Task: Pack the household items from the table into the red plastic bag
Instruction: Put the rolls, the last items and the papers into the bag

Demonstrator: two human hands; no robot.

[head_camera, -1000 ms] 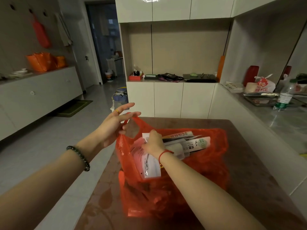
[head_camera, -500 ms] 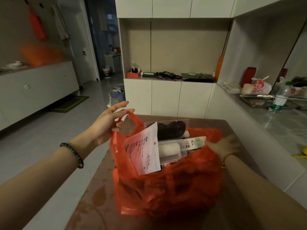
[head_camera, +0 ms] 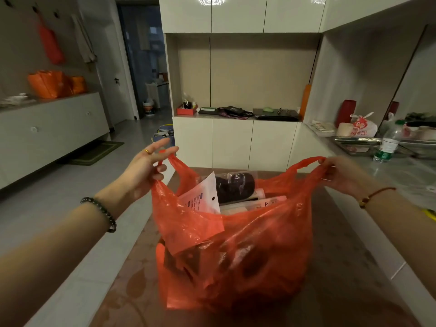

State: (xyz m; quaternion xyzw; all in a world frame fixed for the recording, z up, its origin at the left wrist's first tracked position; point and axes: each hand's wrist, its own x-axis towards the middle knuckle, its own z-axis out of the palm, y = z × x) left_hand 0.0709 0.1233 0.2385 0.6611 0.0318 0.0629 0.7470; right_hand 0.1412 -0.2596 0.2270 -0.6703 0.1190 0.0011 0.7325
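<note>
One red bag (head_camera: 247,244), two hands (head_camera: 141,172) (head_camera: 342,177), one table (head_camera: 342,267), one bottle (head_camera: 389,143).

Arms outstretched, apart; left hand (head_camera: 143,169) and right hand (head_camera: 343,177) each pinched on a bag handle (head_camera: 304,163)

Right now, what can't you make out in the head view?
Head view:
- Lower contents of the red plastic bag: dark shapes only, veiled by red film.
- Print on the white packet: too small.
- Dark item behind it: identity unclear.
- Table: near edge cut by frame bottom.
</note>
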